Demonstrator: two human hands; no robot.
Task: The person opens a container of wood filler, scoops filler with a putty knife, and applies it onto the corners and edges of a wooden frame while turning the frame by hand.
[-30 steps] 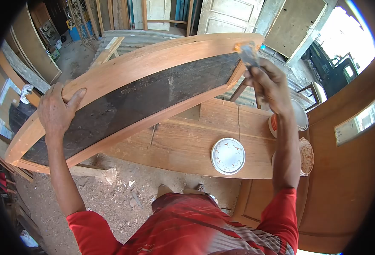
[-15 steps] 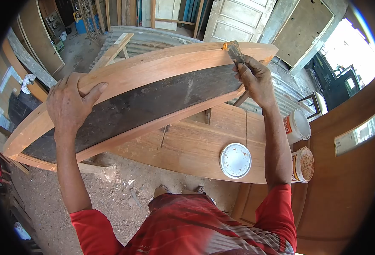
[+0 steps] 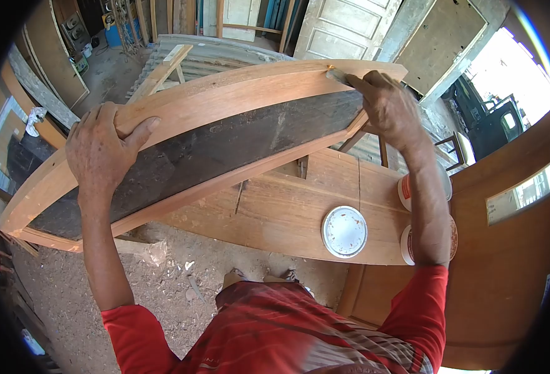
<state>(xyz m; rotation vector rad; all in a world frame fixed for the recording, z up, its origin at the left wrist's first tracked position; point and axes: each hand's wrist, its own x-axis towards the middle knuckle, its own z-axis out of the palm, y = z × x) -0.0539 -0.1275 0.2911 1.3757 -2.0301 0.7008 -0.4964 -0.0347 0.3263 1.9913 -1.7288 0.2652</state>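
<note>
An arched wooden frame point(image 3: 237, 90) with a dark panel point(image 3: 225, 146) set in it stands tilted before me. My left hand point(image 3: 102, 149) is closed over its curved top rail on the left, thumb on the near face. At the right end, my right hand point(image 3: 390, 109) grips a putty knife point(image 3: 338, 76); the handle is hidden in the fingers. The blade lies against the upper part of the rail, beside a small dab of orange putty point(image 3: 331, 67).
Below the frame is a wooden board point(image 3: 275, 209) carrying a round white lid point(image 3: 344, 232). Two tubs point(image 3: 407, 243) stand at the right, partly behind my forearm. A brown door panel point(image 3: 499, 274) leans farther right. Wood shavings litter the floor point(image 3: 131, 287).
My right hand has turned over and brought the putty knife's blade down flat against the rail; it was held upright before. The left hand keeps its hold.
</note>
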